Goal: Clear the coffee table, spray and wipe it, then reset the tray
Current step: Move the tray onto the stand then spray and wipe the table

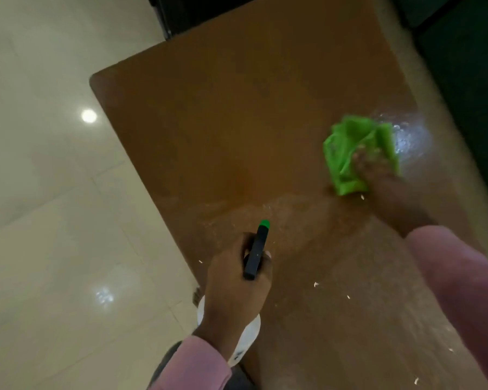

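Left hand grips spray bottle; right hand holds green cloth on table.

A left hand grips a spray bottle while the right hand presses a green cloth on a wet brown table.

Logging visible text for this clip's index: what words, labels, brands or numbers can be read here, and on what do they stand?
No text can be read in this frame.
On the spray bottle held in the left hand: one small dark mark low on the white body, too blurred to read.
On the green cloth in the right hand and on the coffee table: no print shows.
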Demonstrator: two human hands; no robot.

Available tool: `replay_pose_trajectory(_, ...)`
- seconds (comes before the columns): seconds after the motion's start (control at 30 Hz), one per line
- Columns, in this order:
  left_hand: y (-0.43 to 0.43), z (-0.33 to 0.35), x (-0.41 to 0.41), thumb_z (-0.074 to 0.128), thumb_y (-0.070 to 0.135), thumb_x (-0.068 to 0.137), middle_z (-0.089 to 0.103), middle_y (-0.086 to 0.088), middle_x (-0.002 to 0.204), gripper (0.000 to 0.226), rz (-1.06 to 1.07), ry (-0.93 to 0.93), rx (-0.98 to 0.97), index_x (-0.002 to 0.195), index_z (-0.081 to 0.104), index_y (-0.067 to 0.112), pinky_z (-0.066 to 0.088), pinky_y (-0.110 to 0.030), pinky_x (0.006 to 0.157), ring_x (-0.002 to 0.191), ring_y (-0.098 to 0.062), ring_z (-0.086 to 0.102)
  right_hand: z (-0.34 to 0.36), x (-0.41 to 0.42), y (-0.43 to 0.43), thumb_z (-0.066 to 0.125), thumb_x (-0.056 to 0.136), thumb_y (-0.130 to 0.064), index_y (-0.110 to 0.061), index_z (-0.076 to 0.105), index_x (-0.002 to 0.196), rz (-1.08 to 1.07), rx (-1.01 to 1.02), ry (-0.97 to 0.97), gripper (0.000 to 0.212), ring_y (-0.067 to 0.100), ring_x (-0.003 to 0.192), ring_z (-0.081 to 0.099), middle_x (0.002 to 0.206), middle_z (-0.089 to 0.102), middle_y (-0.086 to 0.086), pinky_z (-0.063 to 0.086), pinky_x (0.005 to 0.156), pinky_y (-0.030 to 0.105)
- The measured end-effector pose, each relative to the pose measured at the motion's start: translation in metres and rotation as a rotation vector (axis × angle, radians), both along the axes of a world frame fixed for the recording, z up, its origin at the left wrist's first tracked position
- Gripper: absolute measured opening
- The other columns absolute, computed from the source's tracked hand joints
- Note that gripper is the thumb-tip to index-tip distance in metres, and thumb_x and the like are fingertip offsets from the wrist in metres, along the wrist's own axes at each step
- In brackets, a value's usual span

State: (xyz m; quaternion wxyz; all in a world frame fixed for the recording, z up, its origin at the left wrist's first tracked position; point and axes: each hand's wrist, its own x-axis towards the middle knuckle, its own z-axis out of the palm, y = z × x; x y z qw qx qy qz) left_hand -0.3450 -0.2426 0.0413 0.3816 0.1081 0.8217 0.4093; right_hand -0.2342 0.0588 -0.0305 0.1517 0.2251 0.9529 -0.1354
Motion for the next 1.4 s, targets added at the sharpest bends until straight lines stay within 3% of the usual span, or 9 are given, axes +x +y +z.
replay_pose_trajectory(0.1,-0.011,-0.006,0.006,0.066,0.025,0.088,0.058,0.006,0.061,0.017,-0.013,0.035,-0.019,0.077,0.054,0.03,0.053,-0.039,0.052,0.054,-0.016,0.058,0.016,0.002,0.045,0.054,0.089,-0.011,-0.018,0.036,0.146,-0.52,-0.09,-0.114,0.06,0.024,0.141,0.032,0.155,0.028,0.005,0.022,0.117,0.04)
replay_pose_trajectory(0.2,-0.024,-0.004,0.014,0.066,0.028,0.088,0.058,0.008,0.06,0.021,0.033,0.061,-0.05,0.074,0.051,0.03,0.051,-0.035,0.052,0.054,-0.015,0.058,0.022,-0.022,0.012,0.045,0.085,0.012,-0.01,0.024,0.149,-0.619,-0.116,-0.119,0.071,0.035,0.144,0.017,0.159,0.013,0.008,0.015,0.116,0.035)
replay_pose_trajectory(0.53,-0.064,0.003,0.043,0.072,0.039,0.082,0.057,0.005,0.061,0.026,0.202,-0.018,-0.096,0.073,0.051,0.025,0.057,-0.045,0.061,0.059,-0.025,0.062,0.002,-0.008,-0.126,0.04,0.077,0.004,-0.011,0.021,0.15,-0.015,-0.222,-0.033,0.077,0.032,0.146,0.003,0.158,0.006,0.0,0.012,0.118,0.046)
replay_pose_trajectory(0.7,-0.085,-0.013,0.058,0.068,0.036,0.082,0.059,0.005,0.063,0.016,0.293,-0.03,-0.033,0.079,0.056,0.027,0.056,-0.048,0.053,0.058,-0.028,0.061,-0.005,-0.019,-0.098,0.043,0.079,0.01,-0.004,0.022,0.149,-0.396,-0.027,0.035,0.075,0.041,0.144,0.01,0.159,0.011,0.014,0.014,0.118,0.047)
replay_pose_trajectory(0.8,-0.098,-0.01,0.064,0.068,0.029,0.085,0.058,0.007,0.062,0.011,0.371,-0.019,-0.066,0.081,0.058,0.027,0.056,-0.048,0.055,0.057,-0.025,0.06,-0.01,-0.052,-0.162,0.041,0.077,0.013,-0.007,0.02,0.15,-0.369,-0.083,0.114,0.079,0.039,0.145,0.003,0.16,0.008,0.01,0.006,0.119,0.045)
replay_pose_trajectory(0.9,-0.112,-0.002,0.068,0.067,0.021,0.087,0.058,0.002,0.061,0.013,0.43,-0.023,-0.088,0.078,0.058,0.024,0.054,-0.049,0.053,0.059,-0.03,0.059,-0.02,-0.045,-0.246,0.046,0.074,0.017,-0.014,0.015,0.151,0.07,-0.2,0.079,0.089,0.036,0.146,-0.002,0.16,0.006,0.006,-0.005,0.116,0.039)
replay_pose_trajectory(1.03,-0.126,0.004,0.067,0.068,0.015,0.085,0.061,0.003,0.062,0.013,0.466,-0.005,-0.095,0.079,0.059,0.024,0.05,-0.044,0.055,0.058,-0.025,0.059,-0.024,-0.01,-0.273,0.063,0.071,0.0,-0.008,0.041,0.142,0.688,-0.197,0.007,0.074,0.042,0.137,0.031,0.151,0.037,0.009,0.016,0.11,0.052)
replay_pose_trajectory(1.13,-0.132,0.003,0.069,0.067,0.015,0.085,0.062,0.003,0.066,0.013,0.511,-0.007,-0.112,0.078,0.06,0.022,0.05,-0.041,0.059,0.063,-0.018,0.058,-0.009,-0.051,-0.256,0.035,0.076,0.005,-0.007,0.032,0.146,0.604,-0.127,-0.023,0.071,0.042,0.141,0.024,0.156,0.026,0.009,0.024,0.114,0.051)
replay_pose_trajectory(1.4,-0.148,0.0,0.077,0.063,0.013,0.087,0.06,0.009,0.065,0.006,0.515,-0.042,-0.108,0.086,0.062,0.019,0.041,-0.014,0.048,0.062,-0.008,0.057,-0.002,-0.172,-0.261,0.042,0.084,0.013,-0.011,0.015,0.151,0.395,-0.043,-0.056,0.077,0.04,0.145,0.003,0.161,0.005,0.003,0.01,0.119,0.049)
